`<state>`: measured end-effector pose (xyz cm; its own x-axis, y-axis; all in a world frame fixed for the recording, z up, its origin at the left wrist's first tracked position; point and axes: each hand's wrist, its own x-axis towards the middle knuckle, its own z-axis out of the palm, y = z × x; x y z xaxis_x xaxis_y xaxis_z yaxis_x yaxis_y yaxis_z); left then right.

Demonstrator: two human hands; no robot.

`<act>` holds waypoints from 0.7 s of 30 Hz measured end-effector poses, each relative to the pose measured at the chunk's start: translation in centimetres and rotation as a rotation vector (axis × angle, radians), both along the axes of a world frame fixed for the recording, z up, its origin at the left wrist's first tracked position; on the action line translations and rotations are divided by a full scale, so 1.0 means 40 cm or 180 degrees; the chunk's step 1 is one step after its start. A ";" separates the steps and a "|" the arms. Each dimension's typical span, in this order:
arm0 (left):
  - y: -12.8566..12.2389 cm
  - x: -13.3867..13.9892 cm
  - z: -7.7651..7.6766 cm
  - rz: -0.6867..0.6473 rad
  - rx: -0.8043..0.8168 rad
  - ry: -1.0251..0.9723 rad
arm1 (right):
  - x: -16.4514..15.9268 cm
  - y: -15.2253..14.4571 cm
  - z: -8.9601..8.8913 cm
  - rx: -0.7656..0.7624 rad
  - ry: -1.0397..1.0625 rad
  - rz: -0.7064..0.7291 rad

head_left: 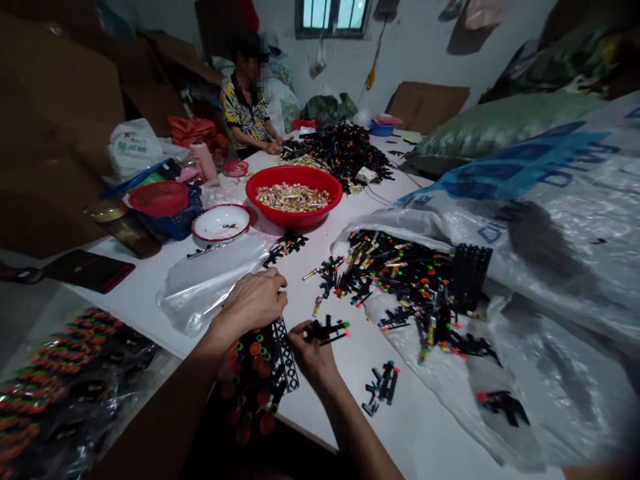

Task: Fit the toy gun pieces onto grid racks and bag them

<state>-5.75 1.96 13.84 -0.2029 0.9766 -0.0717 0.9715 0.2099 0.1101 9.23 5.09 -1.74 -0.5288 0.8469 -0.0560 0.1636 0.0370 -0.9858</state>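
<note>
My left hand (257, 298) is closed, knuckles up, at the upper end of a black plastic strip with holes (286, 357). What its fingers grip is hidden. Below it, near my body, lie dark toy pieces with orange discs and green rings (256, 357). My right hand (317, 357) is closed round a small black toy gun (327, 330) with green and pink tips, just right of the strip. Another pair of toy guns (383, 387) lies on the white table (345, 400). Several more lie beyond my left hand, beside clear plastic bags (215, 283).
A heap of toy guns and small tubes (400, 267) spills from a large white sack (550, 267) on the right. A red basin (295, 213) holds small colourful pieces. Across the table a person (247, 110) sits by a bigger black heap (340, 153). Packed bags (75, 387) lie lower left.
</note>
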 end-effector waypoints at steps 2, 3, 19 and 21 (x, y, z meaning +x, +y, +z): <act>-0.001 0.001 0.002 -0.0003 0.0020 0.0008 | -0.016 -0.006 -0.012 -0.0124 0.0032 0.0001; -0.002 0.001 0.002 0.0000 0.0025 0.0014 | -0.022 -0.002 -0.010 -0.0074 0.0005 0.0091; 0.006 -0.019 -0.008 -0.0080 0.0128 -0.0069 | -0.061 0.175 0.099 0.1682 -0.2143 0.1663; 0.000 -0.014 -0.009 -0.0006 0.0154 -0.0104 | -0.085 0.236 0.125 0.2163 -0.2470 0.1121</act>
<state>-6.32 1.94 13.49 -0.1994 0.9794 -0.0309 0.9676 0.2018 0.1518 5.84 14.55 3.27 -0.7705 0.6349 -0.0567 0.6058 0.7019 -0.3746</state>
